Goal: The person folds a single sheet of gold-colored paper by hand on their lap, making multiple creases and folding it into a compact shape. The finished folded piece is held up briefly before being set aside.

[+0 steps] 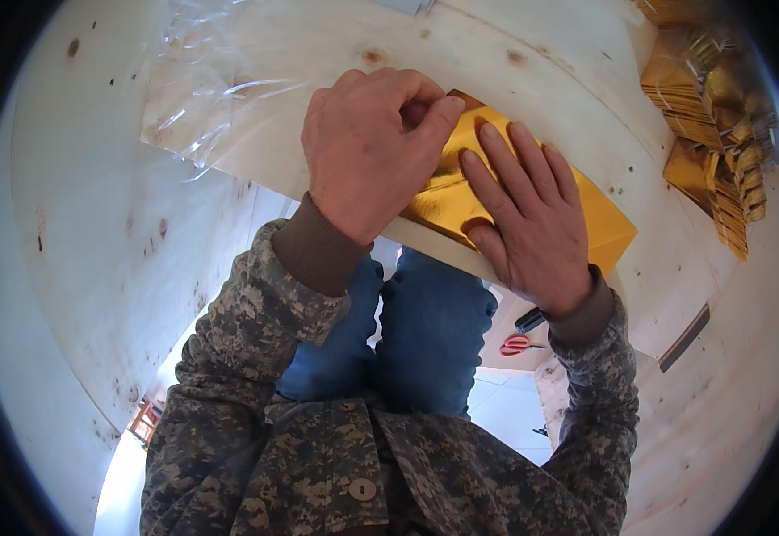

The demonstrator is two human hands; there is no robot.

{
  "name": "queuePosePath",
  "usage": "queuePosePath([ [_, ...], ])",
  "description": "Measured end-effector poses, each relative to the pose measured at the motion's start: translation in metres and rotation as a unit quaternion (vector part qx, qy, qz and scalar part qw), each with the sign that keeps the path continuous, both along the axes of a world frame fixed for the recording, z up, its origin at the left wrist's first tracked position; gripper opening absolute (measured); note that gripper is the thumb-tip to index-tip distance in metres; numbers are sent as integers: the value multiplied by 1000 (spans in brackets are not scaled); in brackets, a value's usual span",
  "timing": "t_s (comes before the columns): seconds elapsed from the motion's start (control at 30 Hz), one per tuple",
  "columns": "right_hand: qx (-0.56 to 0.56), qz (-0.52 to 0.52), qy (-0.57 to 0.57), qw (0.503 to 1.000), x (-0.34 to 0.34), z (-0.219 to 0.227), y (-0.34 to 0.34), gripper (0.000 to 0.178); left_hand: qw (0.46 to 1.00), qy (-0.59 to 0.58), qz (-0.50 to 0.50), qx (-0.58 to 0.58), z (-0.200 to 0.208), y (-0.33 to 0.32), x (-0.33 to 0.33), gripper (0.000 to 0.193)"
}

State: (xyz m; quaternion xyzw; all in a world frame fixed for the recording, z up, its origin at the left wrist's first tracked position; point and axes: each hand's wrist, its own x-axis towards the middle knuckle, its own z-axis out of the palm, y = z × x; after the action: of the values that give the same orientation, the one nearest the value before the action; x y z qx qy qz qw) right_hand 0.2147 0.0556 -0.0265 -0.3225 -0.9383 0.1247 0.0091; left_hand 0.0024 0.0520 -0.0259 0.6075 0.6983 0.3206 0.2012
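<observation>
A shiny gold foil sheet (608, 230) lies on the pale wooden tabletop (389, 36) right in front of me, close to its near edge. Thumb and fingers of my left hand (363, 147) are closed in a pinch on the sheet's far left corner, which looks raised or folded and brownish. Part of that corner is hidden behind the fingers. My right hand (537, 228) rests flat on the sheet's middle and right part, fingers stretched out and slightly spread.
Clear crinkled plastic film (215, 98) lies at the far left. Several folded, fringed gold foil pieces (707, 134) are heaped at the far right. A dark flat strip (684, 338) lies to the right. Red-handled scissors (516, 345) sit lower down, beside a black object (529, 320).
</observation>
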Motion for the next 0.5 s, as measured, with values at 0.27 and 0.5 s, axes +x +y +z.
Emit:
queuePosePath([
  [0.27, -30, -3, -1, 1000, 0, 0, 1, 63, 1000, -2, 10, 6, -3, 7, -1, 15],
  [0.5, -43, -5, -11, 999, 0, 1, 1, 62, 1000, 4, 1, -26, -2, 10, -5, 13],
])
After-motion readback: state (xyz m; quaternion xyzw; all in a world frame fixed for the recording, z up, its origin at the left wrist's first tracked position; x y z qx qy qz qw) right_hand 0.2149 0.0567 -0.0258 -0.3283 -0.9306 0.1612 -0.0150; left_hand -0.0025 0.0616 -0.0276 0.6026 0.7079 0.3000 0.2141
